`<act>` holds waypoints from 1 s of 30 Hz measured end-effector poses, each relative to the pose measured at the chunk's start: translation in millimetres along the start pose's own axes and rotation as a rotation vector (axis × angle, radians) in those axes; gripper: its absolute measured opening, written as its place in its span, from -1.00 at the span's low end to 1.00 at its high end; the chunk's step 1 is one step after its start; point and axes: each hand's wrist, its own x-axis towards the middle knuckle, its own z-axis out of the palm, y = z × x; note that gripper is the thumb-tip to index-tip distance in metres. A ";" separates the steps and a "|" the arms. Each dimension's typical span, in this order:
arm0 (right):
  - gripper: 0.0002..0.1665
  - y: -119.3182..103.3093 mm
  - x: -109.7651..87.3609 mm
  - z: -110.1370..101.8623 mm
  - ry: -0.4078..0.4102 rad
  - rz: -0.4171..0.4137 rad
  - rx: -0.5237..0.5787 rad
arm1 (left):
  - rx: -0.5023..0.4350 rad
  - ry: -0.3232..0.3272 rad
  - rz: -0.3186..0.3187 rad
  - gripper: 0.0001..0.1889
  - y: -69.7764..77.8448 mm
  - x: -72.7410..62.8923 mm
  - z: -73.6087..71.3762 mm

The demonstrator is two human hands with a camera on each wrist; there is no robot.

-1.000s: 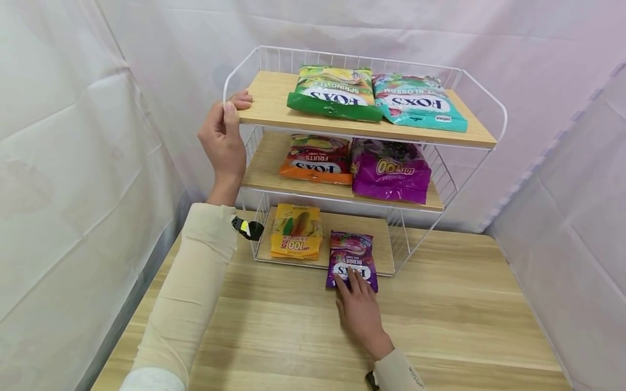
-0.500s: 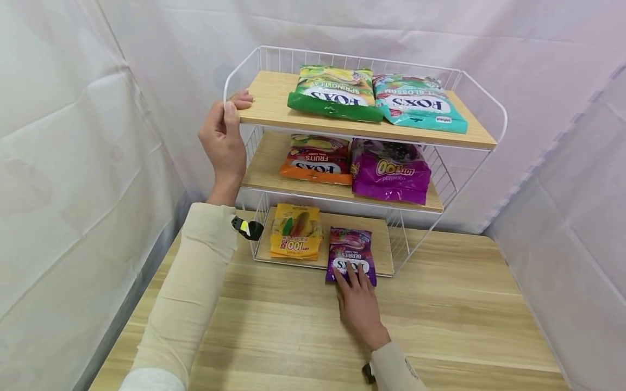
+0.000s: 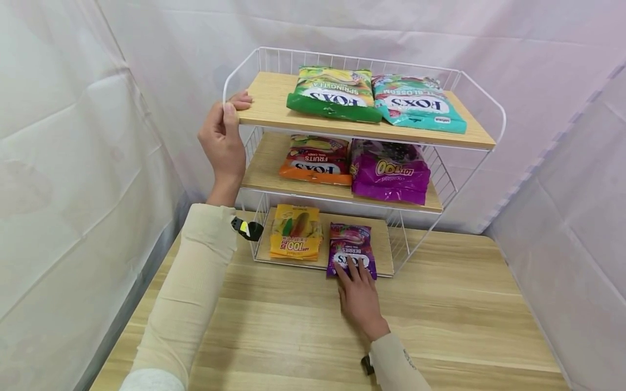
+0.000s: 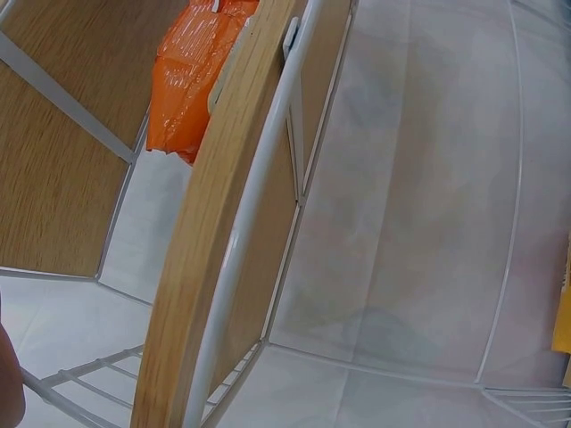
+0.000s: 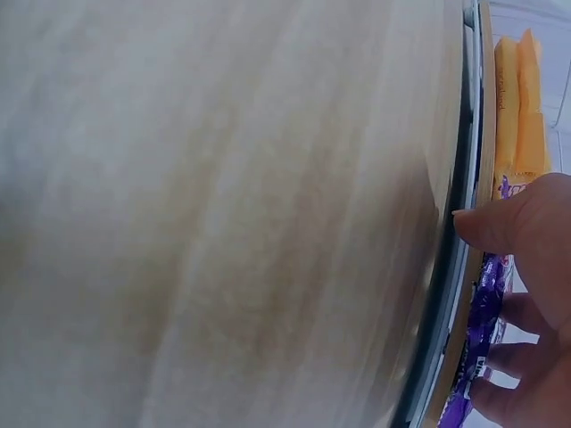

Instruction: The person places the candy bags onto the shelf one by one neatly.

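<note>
My left hand point(image 3: 224, 136) grips the top tier of the white wire shelf rack point(image 3: 367, 130) at its left front corner, thumb in front and fingers over the board. On the bottom tier lies a purple bag of Fox's Berries candy point(image 3: 350, 247), its near end about at the tier's front edge. My right hand point(image 3: 361, 298) rests its spread fingers on the near part of that bag. In the right wrist view the thumb of the right hand point(image 5: 535, 259) is by the tier's front edge, with the purple bag point(image 5: 482, 312) under the fingers.
A yellow candy bag point(image 3: 295, 232) lies left of the purple one. The middle tier holds a red-orange bag point(image 3: 317, 158) and a magenta bag point(image 3: 390, 172). Up top are a green bag point(image 3: 335, 93) and a teal bag point(image 3: 419, 103). The rack stands on a wooden table point(image 3: 293, 326) between white curtains.
My right hand has slid the purple candy bag away from me, farther onto the bottom tier. The left hand keeps its place on the rack.
</note>
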 end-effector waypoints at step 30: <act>-0.33 11.5 -2.7 3.7 -0.042 -0.031 0.013 | 0.004 -0.011 0.010 -0.74 -1.3 0.6 -0.4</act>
